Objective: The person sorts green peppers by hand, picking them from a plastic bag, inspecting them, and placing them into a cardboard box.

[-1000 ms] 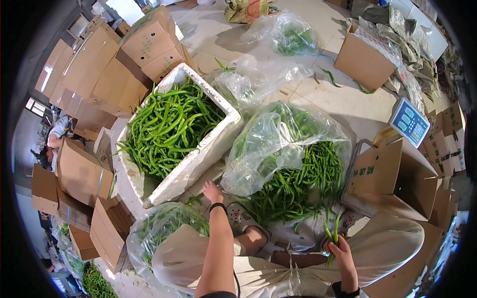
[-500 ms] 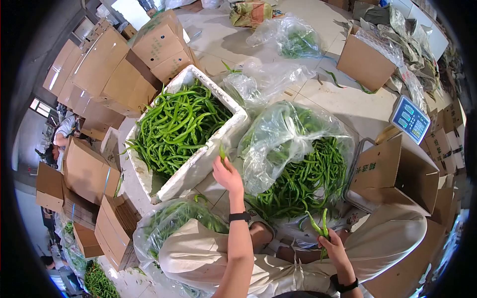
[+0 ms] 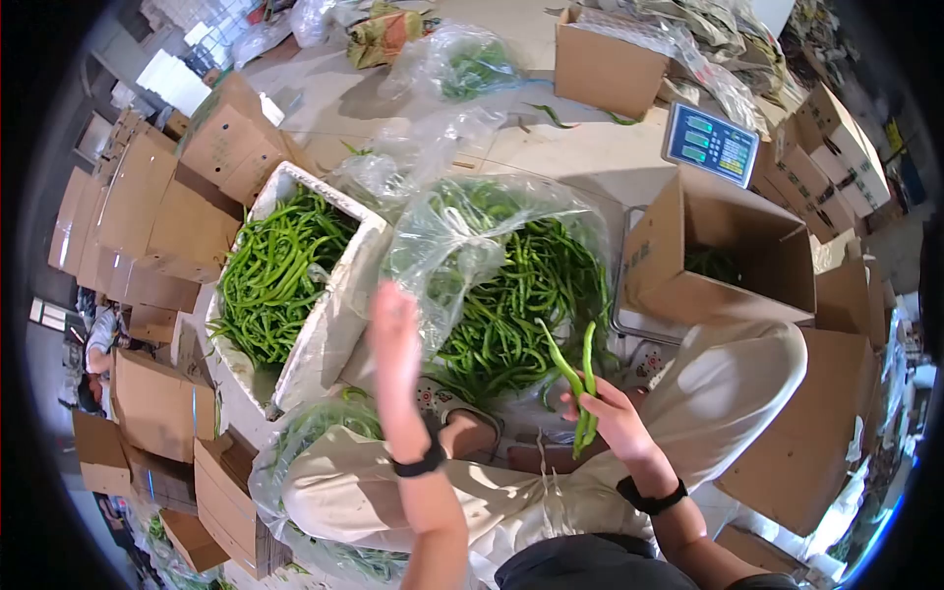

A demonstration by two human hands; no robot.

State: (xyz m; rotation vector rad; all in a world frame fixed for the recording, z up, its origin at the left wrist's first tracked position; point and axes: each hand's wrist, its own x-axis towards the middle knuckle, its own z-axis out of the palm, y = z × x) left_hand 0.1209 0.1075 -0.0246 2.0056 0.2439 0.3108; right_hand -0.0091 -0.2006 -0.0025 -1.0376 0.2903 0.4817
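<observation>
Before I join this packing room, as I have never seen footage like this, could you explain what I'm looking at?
There is no robot here: these are a person's bare hands, seen by one camera worn on the head, looking forward and down. On the tiled floor stand a white foam box heaped with long green peppers and, beside it, a clear plastic bag holding more. To the right are an open cardboard box and a scale display. The right hand holds two peppers. The left hand is too blurred to tell whether it holds anything.
</observation>
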